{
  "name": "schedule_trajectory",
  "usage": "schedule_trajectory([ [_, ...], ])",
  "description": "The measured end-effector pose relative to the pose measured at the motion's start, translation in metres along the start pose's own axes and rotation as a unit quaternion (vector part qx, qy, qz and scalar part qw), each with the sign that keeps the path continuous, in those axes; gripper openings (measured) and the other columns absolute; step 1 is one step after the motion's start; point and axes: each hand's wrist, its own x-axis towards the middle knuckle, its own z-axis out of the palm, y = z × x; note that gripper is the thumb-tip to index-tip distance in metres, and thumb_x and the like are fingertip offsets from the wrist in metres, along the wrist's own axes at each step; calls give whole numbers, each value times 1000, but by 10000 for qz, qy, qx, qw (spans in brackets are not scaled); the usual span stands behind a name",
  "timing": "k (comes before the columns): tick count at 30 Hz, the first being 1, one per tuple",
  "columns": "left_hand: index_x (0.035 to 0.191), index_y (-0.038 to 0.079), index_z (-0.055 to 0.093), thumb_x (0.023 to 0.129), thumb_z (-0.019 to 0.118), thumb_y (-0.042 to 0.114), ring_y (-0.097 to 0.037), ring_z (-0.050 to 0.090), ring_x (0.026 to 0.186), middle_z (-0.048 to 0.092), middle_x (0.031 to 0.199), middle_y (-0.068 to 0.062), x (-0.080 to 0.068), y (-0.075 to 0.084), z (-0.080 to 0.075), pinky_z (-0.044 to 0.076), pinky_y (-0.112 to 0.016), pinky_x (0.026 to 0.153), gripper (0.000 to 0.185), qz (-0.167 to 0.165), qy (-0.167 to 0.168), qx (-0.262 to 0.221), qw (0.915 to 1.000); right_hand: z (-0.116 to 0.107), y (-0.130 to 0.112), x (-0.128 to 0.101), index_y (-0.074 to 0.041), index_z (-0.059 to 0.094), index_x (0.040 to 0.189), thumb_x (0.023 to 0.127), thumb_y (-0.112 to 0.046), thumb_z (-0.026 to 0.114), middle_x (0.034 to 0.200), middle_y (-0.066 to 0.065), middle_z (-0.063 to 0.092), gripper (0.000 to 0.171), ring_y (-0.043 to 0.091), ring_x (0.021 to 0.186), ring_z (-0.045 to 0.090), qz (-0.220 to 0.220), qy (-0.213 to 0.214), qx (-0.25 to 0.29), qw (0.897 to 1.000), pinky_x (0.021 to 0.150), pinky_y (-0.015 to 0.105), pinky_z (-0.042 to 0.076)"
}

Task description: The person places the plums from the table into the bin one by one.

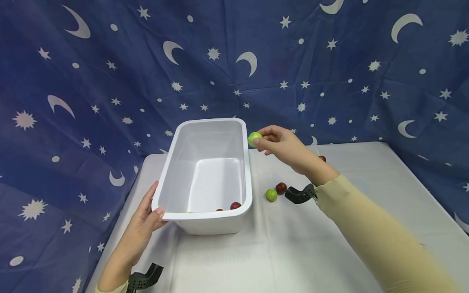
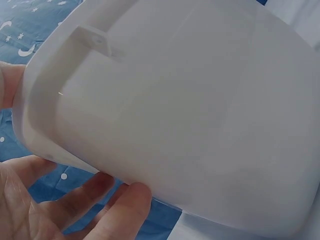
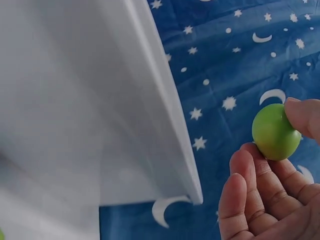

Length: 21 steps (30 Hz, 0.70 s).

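Observation:
My left hand (image 1: 141, 226) grips the near left corner of a deep white plastic tub (image 1: 166, 179), thumb over the rim and fingers under it. In the left wrist view its fingertips (image 2: 137, 192) touch the tub's outer side. My right hand (image 1: 280, 144) pinches a small round green fruit (image 1: 254, 139) between thumb and fingers, just outside the tub's far right rim. The right wrist view shows this green fruit (image 3: 275, 131) apart from the tub wall. Inside the tub, a dark red fruit (image 1: 235, 205) shows at the near end; others there are mostly hidden by the rim.
On the white-covered table (image 1: 227, 264), right of the tub, a green fruit (image 1: 271, 195) lies beside a dark red fruit (image 1: 281, 188). Another dark fruit (image 1: 322, 158) shows partly behind the right wrist. A blue curtain (image 1: 205, 89) with moons and stars hangs behind and at the sides.

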Motion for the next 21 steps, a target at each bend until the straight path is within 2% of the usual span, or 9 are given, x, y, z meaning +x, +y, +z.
schedule_trajectory([
  [5, 157, 25, 14, 104, 42, 11, -22, 51, 117, 14, 156, -17, -1, 1, 0, 51, -26, 86, 62, -13, 29, 31, 10000, 17, -10, 5, -11, 56, 121, 90, -41, 68, 112, 10, 65, 45, 25, 99, 61, -168, 6, 180, 9997, 83, 39, 50],
  [12, 157, 26, 14, 103, 41, 11, -23, 52, 117, 16, 156, -17, -1, 1, 0, 51, -26, 86, 61, -37, 71, 22, 10000, 50, -27, 16, -13, 58, 119, 89, -43, 68, 109, 4, 67, 44, 23, 98, 62, -289, -186, 277, 9990, 84, 40, 49],
  [21, 156, 26, 16, 103, 41, 10, -22, 53, 116, 19, 155, -17, -1, 2, 2, 51, -26, 86, 61, -46, 136, 26, 9999, 82, -42, 35, -15, 60, 113, 87, -43, 70, 107, 0, 67, 40, 22, 95, 63, -108, -498, 381, 9980, 89, 44, 47],
])
